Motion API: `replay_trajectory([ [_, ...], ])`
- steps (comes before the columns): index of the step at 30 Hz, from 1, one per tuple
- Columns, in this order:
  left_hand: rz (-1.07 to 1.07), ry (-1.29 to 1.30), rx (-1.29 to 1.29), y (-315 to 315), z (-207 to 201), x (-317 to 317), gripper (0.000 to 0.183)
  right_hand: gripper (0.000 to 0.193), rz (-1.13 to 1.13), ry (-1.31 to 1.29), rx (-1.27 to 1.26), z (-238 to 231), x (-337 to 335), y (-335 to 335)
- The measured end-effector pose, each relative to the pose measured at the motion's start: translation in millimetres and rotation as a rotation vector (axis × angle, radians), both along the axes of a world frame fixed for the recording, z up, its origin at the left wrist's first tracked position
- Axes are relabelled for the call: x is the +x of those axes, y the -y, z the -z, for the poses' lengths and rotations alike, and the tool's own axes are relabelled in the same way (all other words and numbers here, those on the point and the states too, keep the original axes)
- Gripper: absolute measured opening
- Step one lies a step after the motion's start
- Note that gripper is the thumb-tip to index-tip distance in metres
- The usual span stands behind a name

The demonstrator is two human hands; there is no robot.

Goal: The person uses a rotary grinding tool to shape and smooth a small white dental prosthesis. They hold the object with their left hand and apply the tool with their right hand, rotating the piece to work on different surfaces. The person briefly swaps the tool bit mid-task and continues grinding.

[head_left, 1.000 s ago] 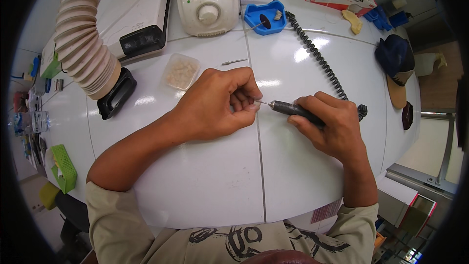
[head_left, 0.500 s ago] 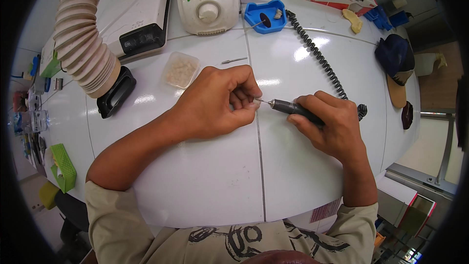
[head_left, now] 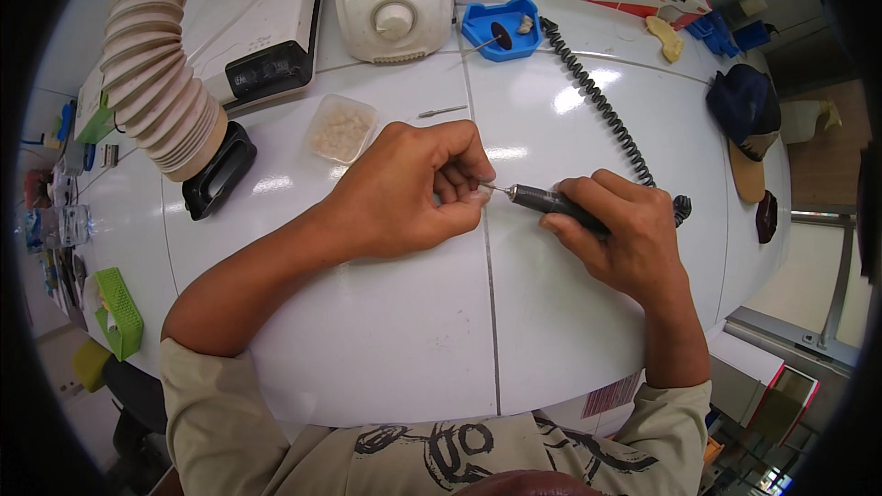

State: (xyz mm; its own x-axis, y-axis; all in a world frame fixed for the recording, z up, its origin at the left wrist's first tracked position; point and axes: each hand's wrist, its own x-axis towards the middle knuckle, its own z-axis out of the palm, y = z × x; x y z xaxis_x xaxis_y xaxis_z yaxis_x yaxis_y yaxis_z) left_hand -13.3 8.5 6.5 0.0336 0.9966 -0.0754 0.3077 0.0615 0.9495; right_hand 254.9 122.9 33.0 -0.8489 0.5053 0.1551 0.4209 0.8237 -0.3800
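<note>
Starting over on our left, we've got the ribbed suction hose [head_left: 156, 83] mouth parked just out past our left fingers, probably so dust gets pulled away. Our left hand [head_left: 404, 188] is curled tight, fingertips pinching something too tiny to make out, right where the bur touches. Our right hand [head_left: 620, 230] wraps the dark rotary handpiece [head_left: 551, 202] like a pen, fingers pressed together for control, its coiled cord [head_left: 597, 101] trailing off behind our knuckles.
</note>
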Motion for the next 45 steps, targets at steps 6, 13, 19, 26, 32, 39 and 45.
replay_trajectory([
  [6, 0.004, -0.006, -0.006, 0.0, -1.3, 0.2, 0.017, 0.029, -0.014, 0.001, 0.014, -0.8, -0.6, -0.8],
  [13, 0.003, -0.011, -0.016, -0.3, -3.7, -0.4, 0.017, 0.029, -0.011, -0.002, 0.018, 0.0, -1.3, -1.1],
  [19, 0.003, -0.030, 0.004, 0.2, -3.0, -0.2, 0.016, 0.030, -0.004, 0.000, 0.011, 0.4, -0.2, 0.6],
  [26, -0.004, -0.011, -0.018, 0.9, -1.4, 2.6, 0.015, 0.030, -0.012, 0.009, 0.010, -0.4, 0.6, 0.0],
  [32, -0.003, -0.032, 0.017, -0.8, -0.9, 0.1, 0.017, 0.029, 0.007, -0.057, -0.012, 4.1, 0.7, -1.2],
  [39, -0.015, 0.007, -0.001, 0.6, -0.5, 0.3, 0.017, 0.031, -0.003, -0.033, -0.019, 1.5, 0.7, -1.4],
  [45, -0.014, 0.000, -0.012, -0.6, -2.9, 0.1, 0.017, 0.031, 0.018, -0.025, -0.037, 1.8, 0.8, -1.4],
])
